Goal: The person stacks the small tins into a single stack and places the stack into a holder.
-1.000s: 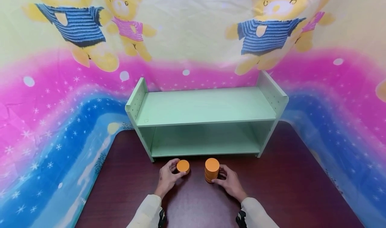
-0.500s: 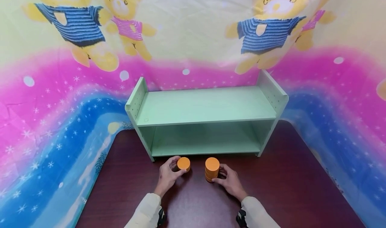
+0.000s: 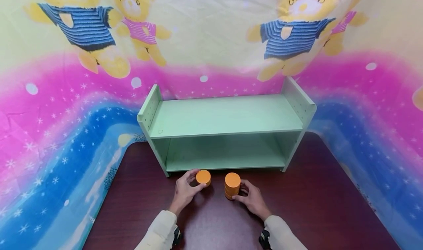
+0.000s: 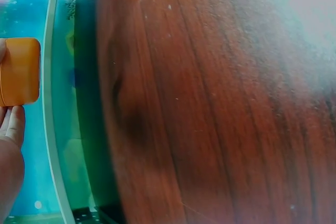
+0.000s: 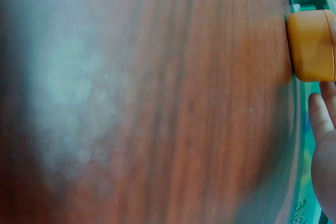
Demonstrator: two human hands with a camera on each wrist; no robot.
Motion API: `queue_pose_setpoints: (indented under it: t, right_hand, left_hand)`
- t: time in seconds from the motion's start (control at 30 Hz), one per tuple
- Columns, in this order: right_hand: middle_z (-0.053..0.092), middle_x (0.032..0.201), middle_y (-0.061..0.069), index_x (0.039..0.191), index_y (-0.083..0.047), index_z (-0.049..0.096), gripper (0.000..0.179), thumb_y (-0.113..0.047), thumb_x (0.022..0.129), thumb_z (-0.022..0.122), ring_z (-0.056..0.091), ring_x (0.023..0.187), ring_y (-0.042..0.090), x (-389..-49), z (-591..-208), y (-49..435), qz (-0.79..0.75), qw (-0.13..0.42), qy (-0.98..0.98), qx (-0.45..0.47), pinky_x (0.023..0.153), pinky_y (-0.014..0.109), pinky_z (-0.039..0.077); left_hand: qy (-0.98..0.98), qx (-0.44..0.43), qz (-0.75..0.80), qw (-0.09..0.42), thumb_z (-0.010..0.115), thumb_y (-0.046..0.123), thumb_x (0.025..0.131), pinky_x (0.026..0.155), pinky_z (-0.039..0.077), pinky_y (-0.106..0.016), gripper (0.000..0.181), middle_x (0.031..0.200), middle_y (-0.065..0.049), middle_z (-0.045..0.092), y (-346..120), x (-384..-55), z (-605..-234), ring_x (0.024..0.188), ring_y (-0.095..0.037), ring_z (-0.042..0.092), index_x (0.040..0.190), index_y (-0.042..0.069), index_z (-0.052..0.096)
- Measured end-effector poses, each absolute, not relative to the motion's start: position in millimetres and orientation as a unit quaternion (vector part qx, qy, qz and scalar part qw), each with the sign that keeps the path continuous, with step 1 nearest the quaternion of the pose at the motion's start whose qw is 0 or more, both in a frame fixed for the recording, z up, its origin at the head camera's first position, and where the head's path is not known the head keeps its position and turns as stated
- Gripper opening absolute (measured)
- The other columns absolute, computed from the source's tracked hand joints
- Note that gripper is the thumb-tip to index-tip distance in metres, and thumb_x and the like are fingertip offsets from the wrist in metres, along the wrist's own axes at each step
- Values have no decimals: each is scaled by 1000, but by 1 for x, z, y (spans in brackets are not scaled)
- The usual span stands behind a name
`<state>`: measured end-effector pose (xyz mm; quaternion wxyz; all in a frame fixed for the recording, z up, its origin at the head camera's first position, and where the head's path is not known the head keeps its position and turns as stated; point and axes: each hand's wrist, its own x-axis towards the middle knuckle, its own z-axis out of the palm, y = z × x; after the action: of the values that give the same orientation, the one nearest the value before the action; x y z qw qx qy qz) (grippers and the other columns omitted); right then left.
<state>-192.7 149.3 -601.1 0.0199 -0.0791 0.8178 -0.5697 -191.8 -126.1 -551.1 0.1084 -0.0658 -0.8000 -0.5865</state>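
My left hand (image 3: 184,189) pinches a short round orange container (image 3: 203,178) between thumb and fingers. It is raised off the table, its shadow lying below it on the wood; a seam runs round its side in the left wrist view. To its right, at a slightly lower height in the head view, stands an upright stack of orange containers (image 3: 232,185) of the same kind. My right hand (image 3: 252,199) holds this stack from the right, thumb at the lower front and fingers behind. The right wrist view shows the stack's bottom container (image 5: 314,45) on the table.
A pale green two-tier shelf (image 3: 224,118) stands on the dark reddish-brown table (image 3: 307,206), just behind the containers. Its raised side panels flank the top board. A printed cloth (image 3: 205,33) with bears hangs behind and along both sides.
My left hand has lifted its orange container and brought it slightly right, closer to the stack. The right hand and the stack have stayed put.
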Motion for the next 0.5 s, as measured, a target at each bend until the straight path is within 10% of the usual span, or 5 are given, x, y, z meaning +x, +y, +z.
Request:
queue_pose_setpoints:
  t: [0.5]
  right_hand:
    - [67, 122, 11, 125, -6, 61, 57, -6, 75, 87, 63, 116, 34, -191, -601, 150, -574, 24, 814, -81, 96, 45, 53]
  left_hand:
    - [-794, -102, -587, 125, 90, 8, 73, 96, 52, -49, 58, 122, -14, 68, -118, -192, -538, 110, -31, 66, 124, 0, 65]
